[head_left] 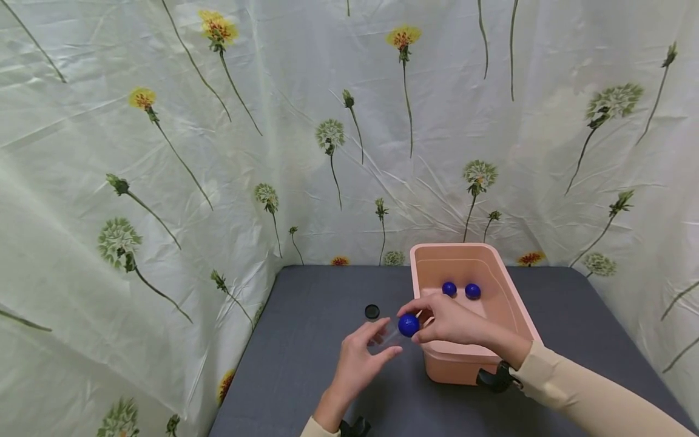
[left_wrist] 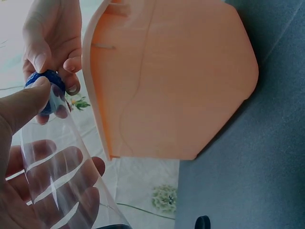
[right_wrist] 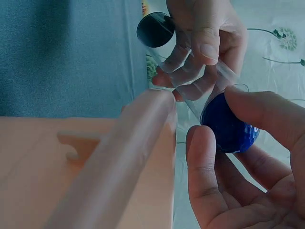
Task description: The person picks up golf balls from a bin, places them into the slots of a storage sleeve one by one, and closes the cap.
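Note:
My left hand (head_left: 357, 358) holds a clear plastic tube (left_wrist: 57, 157) tilted, its thumb on one side and its fingers curled behind the other. A dark end (right_wrist: 156, 29) shows on the tube in the right wrist view. At the tube's mouth is a blue golf ball (head_left: 408, 326) with a dimpled surface, pinched by the thumb and fingers of my right hand (head_left: 445, 318). The ball touches the rim; how far it sits inside is hard to tell. Two more blue balls, one here (head_left: 472, 291), lie in a pink plastic bin (head_left: 513, 291) beyond the right hand.
A small round black lid (head_left: 372, 311) lies on the grey table (head_left: 317, 315), beyond the left hand. The bin stands under the right forearm, its near wall close to the hands. A flower-printed curtain (head_left: 295, 145) hangs behind and at both sides.

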Available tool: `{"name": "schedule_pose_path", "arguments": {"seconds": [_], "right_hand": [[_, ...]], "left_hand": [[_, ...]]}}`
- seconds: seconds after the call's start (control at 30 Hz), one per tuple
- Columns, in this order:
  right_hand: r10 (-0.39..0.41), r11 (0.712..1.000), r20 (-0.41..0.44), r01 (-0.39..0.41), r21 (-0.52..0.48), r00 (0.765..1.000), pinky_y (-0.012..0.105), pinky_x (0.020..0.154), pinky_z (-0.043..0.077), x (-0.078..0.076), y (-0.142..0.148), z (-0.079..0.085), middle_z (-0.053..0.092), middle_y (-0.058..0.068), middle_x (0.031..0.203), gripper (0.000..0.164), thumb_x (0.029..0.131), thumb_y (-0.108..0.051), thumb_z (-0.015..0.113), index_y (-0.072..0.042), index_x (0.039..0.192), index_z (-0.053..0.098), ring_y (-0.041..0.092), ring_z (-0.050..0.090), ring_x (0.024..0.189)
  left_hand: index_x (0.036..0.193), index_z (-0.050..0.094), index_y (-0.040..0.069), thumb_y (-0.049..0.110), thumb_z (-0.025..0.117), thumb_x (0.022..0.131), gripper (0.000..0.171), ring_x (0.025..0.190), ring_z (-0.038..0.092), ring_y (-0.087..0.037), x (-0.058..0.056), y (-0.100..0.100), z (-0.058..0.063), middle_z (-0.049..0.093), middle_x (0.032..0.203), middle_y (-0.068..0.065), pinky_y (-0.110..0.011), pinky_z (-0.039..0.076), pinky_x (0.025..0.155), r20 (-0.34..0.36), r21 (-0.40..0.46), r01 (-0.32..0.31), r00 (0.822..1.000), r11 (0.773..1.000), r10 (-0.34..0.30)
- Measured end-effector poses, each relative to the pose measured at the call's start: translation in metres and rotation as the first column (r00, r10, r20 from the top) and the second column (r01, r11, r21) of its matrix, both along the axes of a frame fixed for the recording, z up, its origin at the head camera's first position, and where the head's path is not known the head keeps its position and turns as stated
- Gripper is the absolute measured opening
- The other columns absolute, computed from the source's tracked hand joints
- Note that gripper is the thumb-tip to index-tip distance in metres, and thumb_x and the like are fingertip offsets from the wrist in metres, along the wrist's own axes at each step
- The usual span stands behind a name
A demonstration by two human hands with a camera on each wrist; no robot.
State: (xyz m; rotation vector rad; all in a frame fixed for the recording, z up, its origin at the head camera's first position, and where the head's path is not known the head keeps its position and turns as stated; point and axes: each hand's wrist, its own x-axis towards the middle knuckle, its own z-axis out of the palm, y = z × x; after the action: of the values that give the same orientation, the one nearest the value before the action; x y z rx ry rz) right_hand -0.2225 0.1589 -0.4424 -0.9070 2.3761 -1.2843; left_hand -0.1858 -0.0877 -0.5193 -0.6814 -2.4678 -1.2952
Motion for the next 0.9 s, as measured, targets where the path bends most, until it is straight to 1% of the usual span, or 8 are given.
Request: {"name": "schedule_pose_path", "arguments": {"seconds": [0.07,0.13,0.3,0.43,0.57,0.77,0.9], "right_hand": [[0.019,1.0,-0.004,-0.019,-0.006,1.0,0.029,0.085,0.055,-0.0006,-0.001,-0.0003,0.065,-0.003,0.111,0.042,0.086,-0.021,0.082,-0.024,0.126,0.068,0.019,0.066,0.096],[0.034,0.999,-0.003,-0.034,-0.009,0.999,0.03,0.084,0.056,-0.0008,-0.0019,-0.0005,0.067,-0.004,0.112,0.042,0.087,-0.019,0.081,-0.023,0.126,0.068,0.019,0.067,0.096],[0.045,0.999,0.019,-0.045,0.003,0.999,0.029,0.082,0.056,0.0007,-0.0036,-0.0022,0.069,-0.003,0.112,0.042,0.087,-0.021,0.081,-0.018,0.127,0.068,0.017,0.068,0.096],[0.041,0.999,0.02,-0.041,0.003,0.999,0.027,0.08,0.056,0.0013,-0.0038,-0.0045,0.069,-0.001,0.112,0.043,0.085,-0.022,0.083,-0.018,0.126,0.069,0.017,0.068,0.095],[0.041,0.999,0.015,-0.041,0.001,0.999,0.028,0.081,0.056,0.0007,-0.0039,-0.0048,0.07,-0.003,0.11,0.043,0.085,-0.02,0.083,-0.018,0.126,0.069,0.017,0.068,0.094],[0.044,0.999,0.008,-0.044,0.005,0.999,0.029,0.081,0.056,0.0012,-0.0048,-0.0029,0.07,-0.005,0.108,0.043,0.085,-0.019,0.083,-0.016,0.126,0.069,0.018,0.068,0.092],[0.054,0.998,0.034,-0.054,-0.015,0.998,0.031,0.082,0.056,0.0014,-0.0055,-0.0026,0.07,0.0,0.109,0.043,0.086,-0.016,0.082,-0.015,0.126,0.068,0.021,0.069,0.087]], "left_hand": [[0.128,0.068,0.019,0.05,0.077,0.084,0.055,0.084,0.068,-0.018,0.001,0.0002,0.0009,0.07,0.101,0.001,-0.024,0.056,0.073,0.011,-0.008,0.002,1.0,1.0,-0.002],[0.127,0.069,0.017,0.048,0.078,0.084,0.053,0.083,0.068,-0.017,0.0019,0.0002,0.0016,0.07,0.1,0.0,-0.024,0.055,0.072,0.009,-0.01,0.01,1.0,1.0,-0.01],[0.126,0.069,0.014,0.03,0.084,0.084,0.048,0.081,0.065,-0.01,0.0032,-0.0003,0.0021,0.068,0.098,0.0,-0.023,0.055,0.072,-0.018,-0.026,0.055,0.998,0.998,-0.055],[0.127,0.069,0.012,0.021,0.085,0.081,0.05,0.081,0.065,-0.011,0.003,-0.0007,0.0015,0.068,0.098,0.001,-0.023,0.055,0.073,-0.04,-0.033,0.079,0.996,0.996,-0.081],[0.124,0.07,0.011,0.021,0.085,0.081,0.047,0.081,0.068,-0.015,0.0023,-0.0011,0.0016,0.069,0.097,0.002,-0.024,0.056,0.074,-0.038,-0.021,0.081,0.996,0.997,-0.082],[0.12,0.071,0.013,0.021,0.087,0.08,0.044,0.081,0.066,-0.009,0.0026,-0.0017,0.0044,0.069,0.095,0.004,-0.025,0.056,0.073,-0.032,-0.016,0.071,0.997,0.997,-0.072],[0.12,0.071,0.014,0.022,0.087,0.08,0.044,0.083,0.065,-0.007,0.0035,-0.0021,0.0048,0.07,0.099,0.004,-0.024,0.055,0.074,-0.037,-0.028,0.074,0.996,0.997,-0.075]]}}
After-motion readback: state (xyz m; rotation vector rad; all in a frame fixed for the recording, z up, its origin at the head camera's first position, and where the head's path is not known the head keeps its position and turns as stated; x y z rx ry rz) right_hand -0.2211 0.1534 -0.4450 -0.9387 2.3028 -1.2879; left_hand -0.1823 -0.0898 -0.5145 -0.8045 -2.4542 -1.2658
